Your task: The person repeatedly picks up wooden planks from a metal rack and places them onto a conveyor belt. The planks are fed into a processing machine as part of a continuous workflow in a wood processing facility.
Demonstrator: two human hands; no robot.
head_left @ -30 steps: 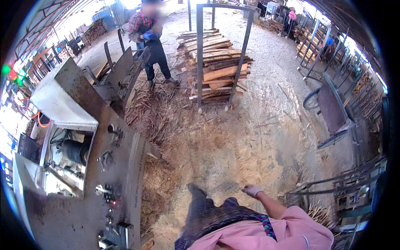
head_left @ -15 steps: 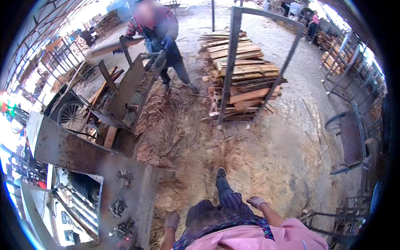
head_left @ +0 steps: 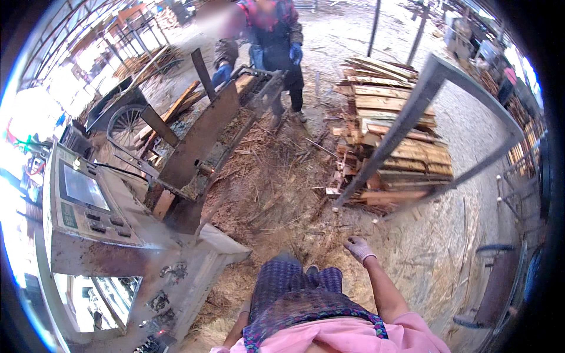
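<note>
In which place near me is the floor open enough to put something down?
Most open, though not fully bare: the floor between your right hand and the cart. Crowded: the strip between the machine and the wood stack, littered with sticks.

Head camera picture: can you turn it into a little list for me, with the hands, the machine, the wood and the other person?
Right hand: right hand gloved, above the floor, nothing seen in it
Left hand: left hand low, mostly hidden beside the clothes; grip cannot be told
Machine: grey machine on the left, with a screen
Wood: stacked boards ahead to the right, by a metal frame
Other person: co-worker ahead, dark apron, blue gloves
</note>
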